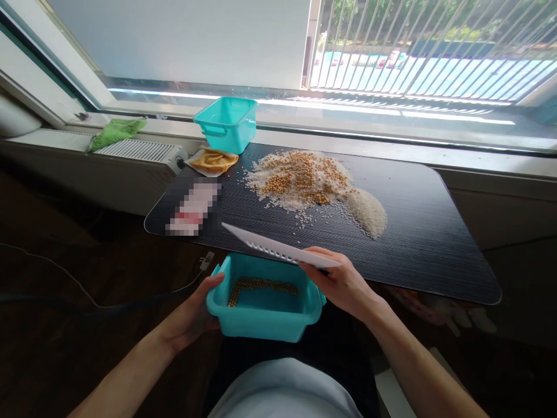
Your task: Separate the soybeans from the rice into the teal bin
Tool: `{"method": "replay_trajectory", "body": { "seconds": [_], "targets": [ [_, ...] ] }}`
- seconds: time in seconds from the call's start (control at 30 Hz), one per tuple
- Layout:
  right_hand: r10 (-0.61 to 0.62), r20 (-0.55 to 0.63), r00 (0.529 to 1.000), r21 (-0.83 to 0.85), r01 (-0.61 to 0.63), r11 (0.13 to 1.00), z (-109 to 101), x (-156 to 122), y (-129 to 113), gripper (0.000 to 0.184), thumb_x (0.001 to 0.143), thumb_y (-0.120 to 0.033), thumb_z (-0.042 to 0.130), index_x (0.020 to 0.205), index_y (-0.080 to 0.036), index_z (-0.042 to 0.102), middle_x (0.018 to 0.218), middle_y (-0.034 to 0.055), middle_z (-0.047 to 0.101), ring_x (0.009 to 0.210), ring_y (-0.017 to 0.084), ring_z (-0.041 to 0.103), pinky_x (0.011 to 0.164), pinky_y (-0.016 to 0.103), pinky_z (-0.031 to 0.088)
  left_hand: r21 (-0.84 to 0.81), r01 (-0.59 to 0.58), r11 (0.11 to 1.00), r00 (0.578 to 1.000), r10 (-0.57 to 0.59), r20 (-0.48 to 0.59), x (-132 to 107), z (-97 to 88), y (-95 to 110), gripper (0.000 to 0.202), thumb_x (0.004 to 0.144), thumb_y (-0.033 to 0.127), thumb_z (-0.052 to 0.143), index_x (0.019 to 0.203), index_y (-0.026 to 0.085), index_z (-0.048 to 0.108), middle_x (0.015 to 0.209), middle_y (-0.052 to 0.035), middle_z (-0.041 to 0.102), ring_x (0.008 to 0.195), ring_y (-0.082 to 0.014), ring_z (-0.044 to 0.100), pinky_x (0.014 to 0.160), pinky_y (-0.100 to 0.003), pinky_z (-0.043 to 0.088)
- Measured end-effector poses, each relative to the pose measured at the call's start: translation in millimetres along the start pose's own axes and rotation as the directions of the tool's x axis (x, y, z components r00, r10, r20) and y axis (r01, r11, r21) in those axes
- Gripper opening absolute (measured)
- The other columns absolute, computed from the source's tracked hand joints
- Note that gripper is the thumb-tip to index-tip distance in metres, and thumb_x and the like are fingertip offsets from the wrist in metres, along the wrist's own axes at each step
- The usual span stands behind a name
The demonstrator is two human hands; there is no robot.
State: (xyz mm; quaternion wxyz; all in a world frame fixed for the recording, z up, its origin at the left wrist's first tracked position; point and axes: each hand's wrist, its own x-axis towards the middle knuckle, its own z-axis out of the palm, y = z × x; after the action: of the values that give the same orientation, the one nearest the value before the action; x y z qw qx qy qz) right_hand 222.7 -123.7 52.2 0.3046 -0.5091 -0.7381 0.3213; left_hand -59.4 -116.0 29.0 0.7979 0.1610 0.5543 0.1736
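Note:
My left hand [194, 313] is closed on the left end of a teal plastic bin [265, 328], thumb over the rim. The bin sits low in front of me, and dried yellow peas or beans [265, 283] lie along its back and left sides. Between the thumb and fingers of my right hand [342, 284] is a thin white sheet with a row of holes [265, 242]. The sheet is tilted above the bin's back rim, near the table edge. On the table behind it spreads a heap of white rice [369, 212] mixed with yellow peas or beans [304, 171].
The dark table [418, 232] stands against the window sill. At its back left are a second teal bin [237, 130] and a folded yellow-orange cloth [213, 160]. A pixelated item [194, 206] lies in front. A green cloth [115, 133] rests on the radiator [130, 159]. A white cable [82, 287] runs at left.

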Motion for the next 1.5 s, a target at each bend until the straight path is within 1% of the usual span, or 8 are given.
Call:
{"method": "replay_trajectory", "body": {
  "seconds": [0.13,0.33,0.73,0.87,1.0,1.17,1.4,1.5],
  "targets": [
    [-0.121,-0.200,0.972,-0.157,0.091,0.983,11,-10,9,0.029,0.095,-0.022,0.042,0.112,-0.020,0.066,0.106,0.0086,0.069,0.094,0.020,0.064,0.083,0.030,0.052,0.009,0.008,1.000,1.000,-0.008,-0.025,4,6.0,0,0.063,0.079,0.055,0.058,0.134,0.025,0.050,0.104,-0.0071,0.074,0.093,-0.0272,0.068,0.080,-0.038,0.053],
    [-0.073,-0.376,0.924,-0.365,-0.075,0.928,2,-15,30,0.029,0.095,-0.023,0.042,0.112,-0.021,0.066,0.106,0.0090,0.070,0.095,0.023,0.065,0.084,0.034,0.052,0.031,0.021,0.999,1.000,-0.021,0.011,7,16.5,1,0.064,0.079,0.058,0.056,0.133,0.024,0.050,0.113,-0.0086,0.071,0.105,-0.0292,0.064,0.083,-0.039,0.052],
    [0.118,-0.634,0.764,-0.336,-0.409,0.848,-48,-36,60,0.025,0.089,-0.030,0.049,0.094,-0.021,0.071,0.088,0.0087,0.073,0.085,0.026,0.069,0.073,0.030,0.049,0.039,0.066,0.997,0.995,-0.069,0.066,12,32.7,-3,0.065,0.080,0.058,0.055,0.135,0.024,0.048,0.116,-0.0089,0.070,0.107,-0.0301,0.064,0.084,-0.039,0.052],
    [0.205,-0.658,0.724,-0.289,-0.495,0.820,-62,-34,70,0.029,0.088,-0.038,0.051,0.086,-0.019,0.072,0.067,0.0077,0.069,0.064,0.026,0.066,0.061,0.031,0.045,0.059,0.080,0.995,0.993,-0.085,0.083,14,40.0,-3,0.063,0.083,0.057,0.050,0.136,0.023,0.046,0.116,-0.0100,0.070,0.106,-0.0305,0.064,0.084,-0.041,0.052],
    [0.260,-0.631,0.731,-0.225,-0.493,0.840,-68,-27,74,0.032,0.085,-0.045,0.054,0.080,-0.020,0.072,0.055,0.0048,0.065,0.052,0.023,0.060,0.054,0.031,0.043,0.068,0.082,0.994,0.991,-0.089,0.104,14,45.8,-5,0.066,0.083,0.058,0.050,0.138,0.023,0.044,0.116,-0.0107,0.070,0.108,-0.0309,0.063,0.085,-0.041,0.050],
    [0.242,-0.597,0.765,-0.222,-0.447,0.866,-64,-24,75,0.033,0.084,-0.044,0.055,0.076,-0.018,0.072,0.061,0.0052,0.069,0.056,0.023,0.061,0.054,0.030,0.044,0.073,0.099,0.992,0.989,-0.106,0.102,15,48.5,-6,0.067,0.082,0.059,0.050,0.138,0.023,0.043,0.122,-0.0114,0.067,0.111,-0.0316,0.060,0.087,-0.042,0.049],
    [0.216,-0.511,0.832,-0.177,-0.348,0.921,-58,-33,73,0.029,0.085,-0.040,0.057,0.088,-0.016,0.073,0.077,0.0038,0.074,0.068,0.021,0.066,0.062,0.028,0.049,0.085,0.102,0.991,0.988,-0.111,0.108,22,47.2,-9,0.068,0.080,0.062,0.051,0.137,0.025,0.044,0.124,-0.0096,0.066,0.115,-0.0315,0.058,0.087,-0.042,0.049],
    [0.214,-0.509,0.834,-0.135,-0.323,0.937,-59,-38,72,0.028,0.085,-0.039,0.058,0.092,-0.017,0.074,0.079,0.0034,0.074,0.072,0.022,0.067,0.066,0.029,0.051,0.083,0.107,0.991,0.986,-0.117,0.120,24,48.1,-11,0.068,0.079,0.061,0.052,0.136,0.024,0.044,0.124,-0.0097,0.066,0.115,-0.0313,0.058,0.087,-0.041,0.049]
  ]
}}
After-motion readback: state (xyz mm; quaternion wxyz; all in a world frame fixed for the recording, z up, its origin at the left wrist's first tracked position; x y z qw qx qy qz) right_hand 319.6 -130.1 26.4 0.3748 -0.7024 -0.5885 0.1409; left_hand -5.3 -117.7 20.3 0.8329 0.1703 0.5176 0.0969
